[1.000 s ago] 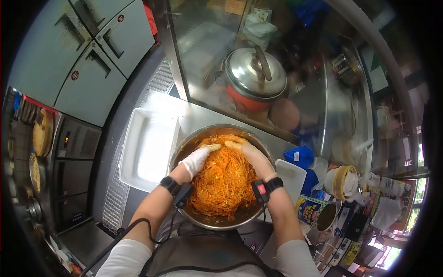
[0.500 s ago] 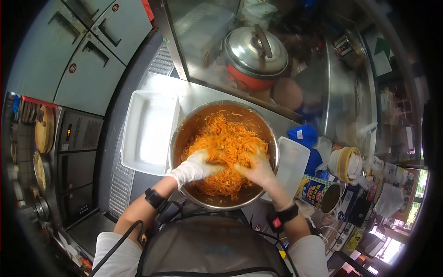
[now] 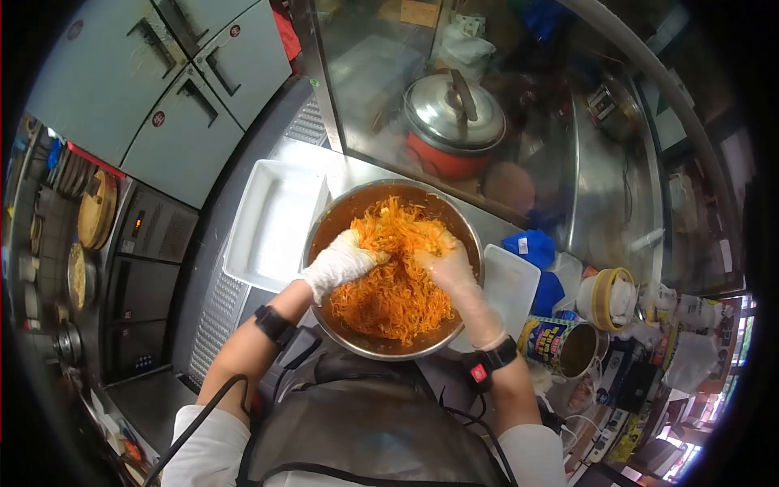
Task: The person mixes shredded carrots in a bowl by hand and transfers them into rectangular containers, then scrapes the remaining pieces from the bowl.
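Observation:
A steel mixing bowl (image 3: 454, 217) sits on the counter in front of me, filled with orange shredded strands (image 3: 389, 292) in red sauce. My left hand (image 3: 341, 261), in a white glove, digs into the heap from the left, fingers curled around a bunch of strands. From the right, my gloved right hand (image 3: 450, 268) presses into the same heap and grips strands too. Both wrists wear black bands.
An empty white rectangular tray (image 3: 272, 223) lies left of the bowl, a white lid (image 3: 510, 288) to its right. An open printed can (image 3: 560, 345), a blue bag (image 3: 526, 247) and tubs stand at right. Behind glass sits a lidded red pot (image 3: 454, 122).
Both hands have come back up from the near side of the bowl to the middle of the heap, lifting and turning the strands. The view shifted slightly.

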Available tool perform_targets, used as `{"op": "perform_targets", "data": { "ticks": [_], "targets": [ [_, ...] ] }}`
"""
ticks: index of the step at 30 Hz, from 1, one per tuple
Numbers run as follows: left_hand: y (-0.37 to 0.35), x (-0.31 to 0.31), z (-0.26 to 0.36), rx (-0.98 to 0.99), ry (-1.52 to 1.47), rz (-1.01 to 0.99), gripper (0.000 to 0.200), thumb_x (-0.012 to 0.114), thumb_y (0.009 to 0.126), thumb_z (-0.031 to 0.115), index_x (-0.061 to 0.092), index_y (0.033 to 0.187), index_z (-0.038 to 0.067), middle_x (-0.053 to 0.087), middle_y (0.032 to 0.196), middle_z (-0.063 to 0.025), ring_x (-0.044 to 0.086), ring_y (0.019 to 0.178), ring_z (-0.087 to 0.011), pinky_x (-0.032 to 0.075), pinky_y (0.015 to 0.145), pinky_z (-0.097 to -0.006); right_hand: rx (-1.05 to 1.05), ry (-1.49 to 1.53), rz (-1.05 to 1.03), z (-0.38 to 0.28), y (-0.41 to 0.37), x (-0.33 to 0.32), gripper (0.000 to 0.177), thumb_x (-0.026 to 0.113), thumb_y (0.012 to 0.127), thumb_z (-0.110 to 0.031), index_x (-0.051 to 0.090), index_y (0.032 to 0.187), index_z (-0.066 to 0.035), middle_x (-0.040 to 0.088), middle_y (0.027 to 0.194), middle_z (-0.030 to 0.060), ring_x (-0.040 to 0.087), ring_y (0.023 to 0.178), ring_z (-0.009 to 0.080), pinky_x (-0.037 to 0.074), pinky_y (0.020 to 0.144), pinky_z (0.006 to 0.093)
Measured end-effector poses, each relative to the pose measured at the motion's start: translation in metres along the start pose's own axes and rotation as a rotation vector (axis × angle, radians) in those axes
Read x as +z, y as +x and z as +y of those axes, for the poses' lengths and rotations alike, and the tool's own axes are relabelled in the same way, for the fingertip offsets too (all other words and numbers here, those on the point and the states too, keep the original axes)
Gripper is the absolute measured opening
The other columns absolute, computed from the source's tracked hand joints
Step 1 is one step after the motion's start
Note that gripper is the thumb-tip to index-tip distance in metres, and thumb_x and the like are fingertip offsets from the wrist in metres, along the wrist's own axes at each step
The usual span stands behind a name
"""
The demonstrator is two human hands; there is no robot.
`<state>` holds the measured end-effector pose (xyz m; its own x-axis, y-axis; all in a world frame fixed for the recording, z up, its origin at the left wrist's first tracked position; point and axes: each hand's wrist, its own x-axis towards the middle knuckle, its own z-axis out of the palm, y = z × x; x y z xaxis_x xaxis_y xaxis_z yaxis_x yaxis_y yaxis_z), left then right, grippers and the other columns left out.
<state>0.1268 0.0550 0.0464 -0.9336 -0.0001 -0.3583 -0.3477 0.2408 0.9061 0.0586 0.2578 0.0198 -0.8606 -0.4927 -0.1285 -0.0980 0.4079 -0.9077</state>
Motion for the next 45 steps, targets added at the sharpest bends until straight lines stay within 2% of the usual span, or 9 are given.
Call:
{"op": "perform_targets", "data": {
  "ticks": [2, 11, 13, 15, 19, 21, 26, 37, 45],
  "targets": [
    [-0.027, -0.005, 0.048, 0.275, -0.084, -0.048, 0.033, 0.061, 0.090, 0.024, 0.059, 0.116, 0.004, 0.065, 0.110, -0.0112, 0.059, 0.099, -0.0213, 0.047, 0.087, -0.0322, -0.184, 0.279, 0.062, -0.039, -0.020, -0.017, 0.027, 0.063, 0.083, -0.002, 0.061, 0.110, 0.000, 0.066, 0.105, 0.0091, 0.061, 0.098, 0.0169, 0.048, 0.086, 0.0284],
    [-0.024, 0.022, 0.020, 0.150, -0.119, 0.049, 0.047, 0.062, 0.090, 0.022, 0.046, 0.131, 0.003, 0.055, 0.125, -0.0129, 0.050, 0.114, -0.0213, 0.041, 0.097, -0.0324, -0.067, 0.395, -0.048, -0.012, -0.017, -0.010, 0.033, 0.066, 0.081, -0.004, 0.061, 0.113, -0.001, 0.060, 0.119, 0.0106, 0.056, 0.109, 0.0198, 0.044, 0.094, 0.0327],
    [-0.025, 0.020, 0.022, 0.082, -0.036, 0.086, 0.052, 0.062, 0.091, 0.020, 0.041, 0.136, 0.004, 0.051, 0.130, -0.0118, 0.047, 0.120, -0.0208, 0.039, 0.100, -0.0321, -0.300, 0.088, -0.142, -0.009, -0.013, -0.018, 0.039, 0.066, 0.080, -0.003, 0.060, 0.119, -0.003, 0.052, 0.131, 0.0097, 0.049, 0.120, 0.0197, 0.040, 0.100, 0.0311],
    [-0.039, 0.019, 0.020, 0.020, -0.529, 0.053, 0.077, 0.067, 0.086, 0.010, 0.020, 0.147, 0.009, 0.044, 0.136, -0.0105, 0.041, 0.127, -0.0194, 0.038, 0.103, -0.0323, -0.041, 0.552, -0.263, 0.005, -0.014, -0.023, 0.052, 0.068, 0.078, -0.002, 0.054, 0.129, -0.008, 0.046, 0.139, 0.0093, 0.045, 0.125, 0.0213, 0.037, 0.103, 0.0308],
    [-0.024, 0.018, -0.035, 0.069, -0.343, 0.169, 0.086, 0.068, 0.085, 0.009, 0.011, 0.149, 0.011, 0.044, 0.137, -0.0104, 0.046, 0.122, -0.0184, 0.042, 0.099, -0.0312, 0.013, 0.012, -0.201, 0.068, 0.011, -0.024, 0.085, 0.077, 0.070, -0.003, 0.036, 0.144, -0.012, 0.042, 0.142, 0.0084, 0.043, 0.127, 0.0220, 0.036, 0.105, 0.0316],
    [-0.014, 0.020, -0.055, -0.255, -0.571, 0.195, 0.087, 0.068, 0.085, 0.006, 0.010, 0.149, 0.011, 0.047, 0.133, -0.0123, 0.054, 0.113, -0.0180, 0.047, 0.093, -0.0295, 0.236, 0.468, -0.273, 0.087, 0.018, -0.007, 0.096, 0.081, 0.066, -0.005, 0.029, 0.146, -0.013, 0.039, 0.144, 0.0082, 0.042, 0.127, 0.0219, 0.034, 0.106, 0.0326],
    [0.038, 0.031, -0.099, -0.187, -0.715, -0.018, 0.054, 0.063, 0.087, 0.007, 0.039, 0.136, 0.003, 0.056, 0.120, -0.0084, 0.056, 0.103, -0.0155, 0.048, 0.087, -0.0282, 0.232, 0.850, -0.299, 0.040, 0.015, 0.023, 0.080, 0.077, 0.073, -0.007, 0.035, 0.141, -0.003, 0.050, 0.132, 0.0094, 0.047, 0.120, 0.0206, 0.039, 0.102, 0.0322],
    [-0.001, -0.009, -0.015, 0.129, -0.684, -0.192, 0.058, 0.061, 0.087, 0.013, 0.035, 0.136, -0.003, 0.056, 0.120, -0.0122, 0.053, 0.107, -0.0161, 0.044, 0.090, -0.0279, 0.257, 0.764, 0.126, -0.064, -0.035, 0.017, 0.063, 0.073, 0.078, -0.012, 0.044, 0.133, -0.004, 0.053, 0.128, 0.0064, 0.051, 0.117, 0.0205, 0.041, 0.099, 0.0341],
    [-0.006, -0.049, -0.009, -0.075, -0.629, -0.358, 0.061, 0.067, 0.083, 0.015, 0.038, 0.135, -0.001, 0.055, 0.121, -0.0097, 0.050, 0.109, -0.0156, 0.042, 0.094, -0.0289, 0.142, 0.783, 0.256, -0.085, -0.044, 0.048, 0.058, 0.067, 0.084, -0.010, 0.041, 0.135, -0.002, 0.052, 0.129, 0.0072, 0.052, 0.115, 0.0192, 0.043, 0.098, 0.0343]
  ]
}}
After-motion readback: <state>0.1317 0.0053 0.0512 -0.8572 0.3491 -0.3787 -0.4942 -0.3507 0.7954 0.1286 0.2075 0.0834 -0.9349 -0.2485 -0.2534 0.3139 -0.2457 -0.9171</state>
